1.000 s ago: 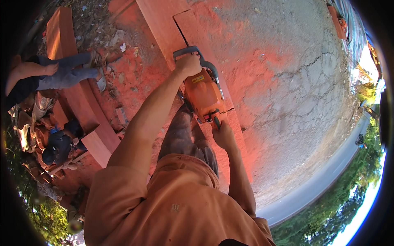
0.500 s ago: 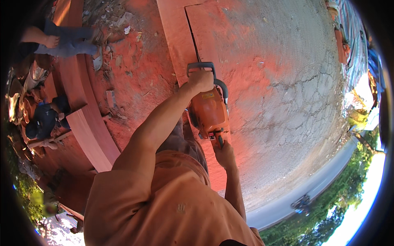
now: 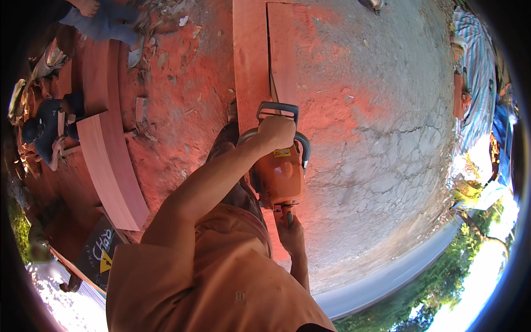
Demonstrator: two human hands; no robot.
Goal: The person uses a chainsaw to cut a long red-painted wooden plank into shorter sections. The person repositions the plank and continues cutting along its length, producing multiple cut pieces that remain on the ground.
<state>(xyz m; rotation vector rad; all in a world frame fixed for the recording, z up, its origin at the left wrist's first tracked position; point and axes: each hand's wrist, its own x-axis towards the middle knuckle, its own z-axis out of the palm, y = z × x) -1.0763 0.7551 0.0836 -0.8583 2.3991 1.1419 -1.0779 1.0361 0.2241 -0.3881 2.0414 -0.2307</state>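
Observation:
My left hand [image 3: 277, 133] is wrapped round the front handle of an orange chainsaw [image 3: 283, 180], just behind its dark hand guard [image 3: 278, 109]. Lower down, my right hand [image 3: 291, 236] grips the rear handle, near the trigger. The guide bar [image 3: 274, 90] points away from me along a long reddish wooden plank [image 3: 250, 61]. A dark, straight cut line runs up the plank from the bar towards the far end. How deep the bar sits in the wood cannot be made out.
Reddish sawdust [image 3: 182, 105] covers the ground left of the plank; cracked grey ground [image 3: 387, 144] spreads to the right. Thick timber boards [image 3: 108, 169] lie at the left. A crouching person [image 3: 50, 130] is beyond them, and another person's jeans-clad legs [image 3: 105, 22] show at upper left.
The chainsaw and both hands sit lower in the picture, nearer my body. The view has turned slightly, so the plank appears more upright. Both hands keep their grip.

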